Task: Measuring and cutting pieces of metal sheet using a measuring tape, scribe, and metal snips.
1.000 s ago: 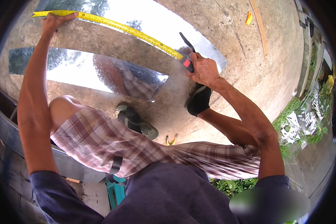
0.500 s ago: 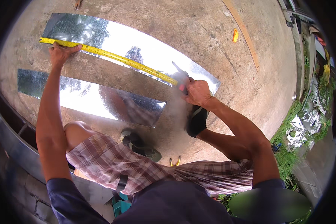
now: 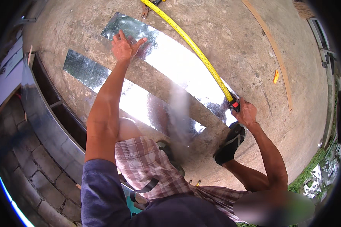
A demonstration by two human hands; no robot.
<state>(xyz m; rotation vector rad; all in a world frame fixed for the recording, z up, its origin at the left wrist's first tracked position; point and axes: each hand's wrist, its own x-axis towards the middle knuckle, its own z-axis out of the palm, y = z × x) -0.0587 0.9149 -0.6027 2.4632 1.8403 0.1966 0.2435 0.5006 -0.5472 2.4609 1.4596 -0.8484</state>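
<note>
Curls right hand (image 3: 247, 114) round black-and-red-cased tape measure (image 3: 235, 105), at right end of wider metal sheet (image 3: 170, 56) | arcs finely marked yellow blade (image 3: 193, 46) past sheet's far edge | spreads left hand (image 3: 124, 49) over sheet's left end

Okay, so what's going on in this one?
Someone's right hand grips a tape measure, its yellow blade extended and running past the picture's top edge. The left hand is spread over the larger metal sheet, near its upper end. A smaller metal sheet lies alongside, not touching it.

Two metal sheets (image 3: 170, 62) on concrete floor (image 3: 231, 41)
</note>
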